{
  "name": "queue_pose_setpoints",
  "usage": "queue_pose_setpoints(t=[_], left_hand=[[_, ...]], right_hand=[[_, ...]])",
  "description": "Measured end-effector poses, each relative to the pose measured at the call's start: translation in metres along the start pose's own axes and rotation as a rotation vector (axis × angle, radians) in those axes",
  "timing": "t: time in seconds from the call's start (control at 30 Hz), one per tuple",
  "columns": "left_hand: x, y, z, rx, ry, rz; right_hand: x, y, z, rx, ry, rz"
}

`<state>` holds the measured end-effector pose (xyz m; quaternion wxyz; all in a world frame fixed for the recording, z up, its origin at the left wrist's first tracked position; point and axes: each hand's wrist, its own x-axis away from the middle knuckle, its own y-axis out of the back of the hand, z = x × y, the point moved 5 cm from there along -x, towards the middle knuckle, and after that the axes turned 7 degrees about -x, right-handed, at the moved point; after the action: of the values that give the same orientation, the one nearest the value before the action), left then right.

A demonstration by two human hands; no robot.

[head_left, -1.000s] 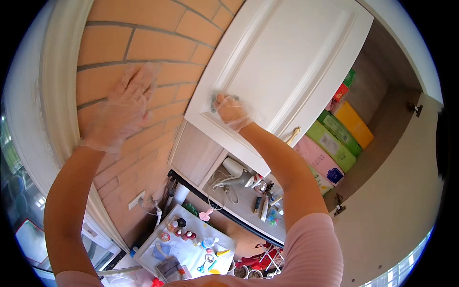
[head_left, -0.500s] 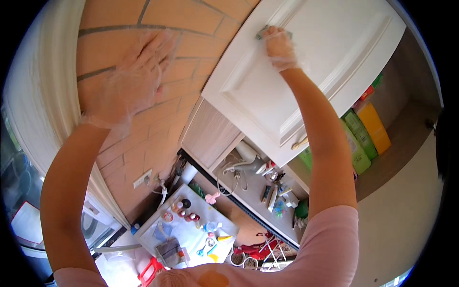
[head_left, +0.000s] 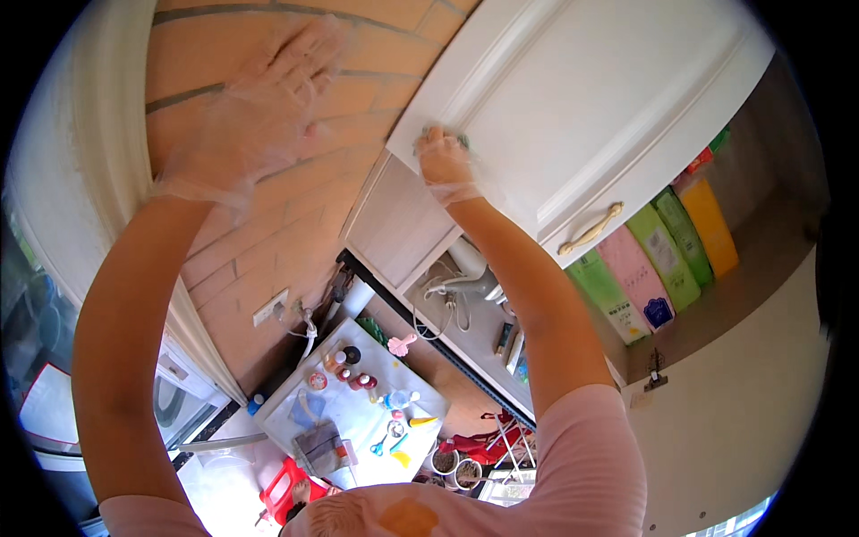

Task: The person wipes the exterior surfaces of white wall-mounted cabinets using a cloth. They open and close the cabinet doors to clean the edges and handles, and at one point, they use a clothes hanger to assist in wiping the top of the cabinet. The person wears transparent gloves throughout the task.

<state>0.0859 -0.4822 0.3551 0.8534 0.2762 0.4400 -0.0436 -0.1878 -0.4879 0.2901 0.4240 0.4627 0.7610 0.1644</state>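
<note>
My left hand (head_left: 268, 103), in a loose clear plastic glove, lies spread against the orange brick-patterned wall (head_left: 367, 134). My right hand (head_left: 443, 168), gloved the same way, is closed around a small grey-green cleaning cloth (head_left: 463, 140). It presses the cloth to the lower left corner of a white cabinet door (head_left: 599, 98), close to the door's edge by the wall. Most of the cloth is hidden under my fingers. A gold-coloured handle (head_left: 591, 229) sits on the door, to the right of my forearm.
Right of the door, an open cabinet shelf holds several green, pink and yellow packets (head_left: 662, 255). Below, a hair dryer (head_left: 479, 279) with its cord lies on a lower shelf. Beneath is a white table (head_left: 369, 416) with bottles and scissors, beside a red stool (head_left: 282, 481).
My right hand has slid the cloth down and left across the door to its lower corner. The left hand has shifted slightly upward on the wall. The handle and packets show more fully now.
</note>
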Motion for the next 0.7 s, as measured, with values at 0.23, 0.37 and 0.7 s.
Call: queue_pose_setpoints(t=[0.23, 0.37, 0.7], left_hand=[[0.002, 0.013, -0.001, -0.019, 0.064, 0.101], [-0.004, 0.025, -0.004, -0.107, 0.031, 0.187], [-0.008, 0.021, -0.007, -0.105, 0.028, 0.187]], right_hand=[[0.077, 0.07, -0.009, 0.009, -0.042, -0.124], [0.122, 0.08, -0.043, -0.081, -0.298, 0.1], [0.034, 0.015, -0.005, -0.224, -0.051, -0.098]])
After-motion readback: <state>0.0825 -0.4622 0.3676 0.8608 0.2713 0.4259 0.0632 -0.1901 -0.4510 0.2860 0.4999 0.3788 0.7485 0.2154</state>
